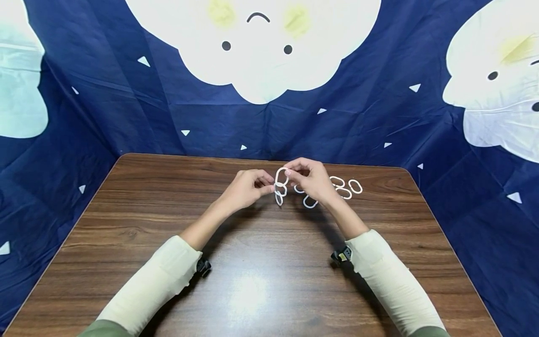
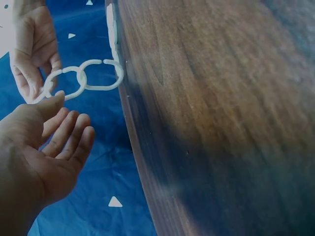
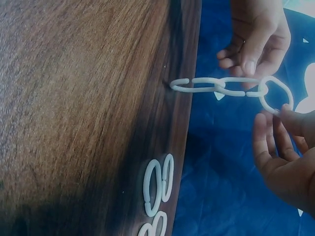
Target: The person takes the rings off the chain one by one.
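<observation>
Three white plastic chain links hang joined together between the hands, each an oval with a small gap. My right hand (image 1: pixel 312 179) pinches the top link (image 3: pixel 289 92) between thumb and fingers. At the middle link (image 3: pixel 232 93), my left hand (image 1: pixel 246 189) has its thumb and fingertips around one side. The lowest link (image 3: pixel 197 90) hangs free below, its gap visible in both wrist views. In the left wrist view, part of the top link is hidden behind the left thumb.
Several loose white links lie on the wooden table (image 1: pixel 168 210) to the right, among them one link (image 1: pixel 355 180) at the far side and another link (image 1: pixel 309 206) partly under the right hand. A blue cloth (image 1: pixel 269 126) with cloud prints stands behind the table.
</observation>
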`<state>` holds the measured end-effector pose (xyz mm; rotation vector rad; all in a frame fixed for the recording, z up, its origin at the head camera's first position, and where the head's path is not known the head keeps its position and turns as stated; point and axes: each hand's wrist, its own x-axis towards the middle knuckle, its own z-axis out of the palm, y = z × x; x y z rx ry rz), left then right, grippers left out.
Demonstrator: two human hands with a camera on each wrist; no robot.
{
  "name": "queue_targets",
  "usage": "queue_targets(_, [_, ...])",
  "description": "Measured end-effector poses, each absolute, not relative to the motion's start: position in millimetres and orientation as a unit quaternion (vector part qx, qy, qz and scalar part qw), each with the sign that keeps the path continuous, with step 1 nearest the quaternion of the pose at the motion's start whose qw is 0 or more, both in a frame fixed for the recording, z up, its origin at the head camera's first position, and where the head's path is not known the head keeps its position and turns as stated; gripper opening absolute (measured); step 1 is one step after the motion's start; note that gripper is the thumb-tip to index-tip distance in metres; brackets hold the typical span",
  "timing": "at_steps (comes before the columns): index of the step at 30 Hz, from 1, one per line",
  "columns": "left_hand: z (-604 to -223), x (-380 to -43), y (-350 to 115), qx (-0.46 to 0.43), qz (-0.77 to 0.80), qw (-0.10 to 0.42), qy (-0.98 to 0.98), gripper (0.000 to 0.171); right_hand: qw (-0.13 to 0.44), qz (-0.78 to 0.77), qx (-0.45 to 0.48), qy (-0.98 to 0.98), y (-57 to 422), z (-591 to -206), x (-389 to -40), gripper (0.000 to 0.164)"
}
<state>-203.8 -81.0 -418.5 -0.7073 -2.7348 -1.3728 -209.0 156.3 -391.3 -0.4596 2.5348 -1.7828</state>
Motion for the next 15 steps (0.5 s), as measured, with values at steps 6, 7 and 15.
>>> queue_targets(6, [-420.6, -203.1, -76.6, -0.236, -0.432, -0.004, -0.870, 0.019, 0.005, -0.579, -0.143, 0.803, 154.7, -392.5, -209.3, 0.017])
queue_targets(7, [-420.4, -203.0, -75.8, -0.239, -0.430, -0.004, -0.871, 0.019, 0.004, -0.581, -0.144, 0.801, 154.2, -392.4, -209.0, 0.016])
queue_targets(15, [-420.7, -203.0, -71.6, -0.253, -0.424, -0.001, -0.869, 0.018, 0.004, -0.593, -0.153, 0.790, 152.7, -395.8, -209.7, 0.018])
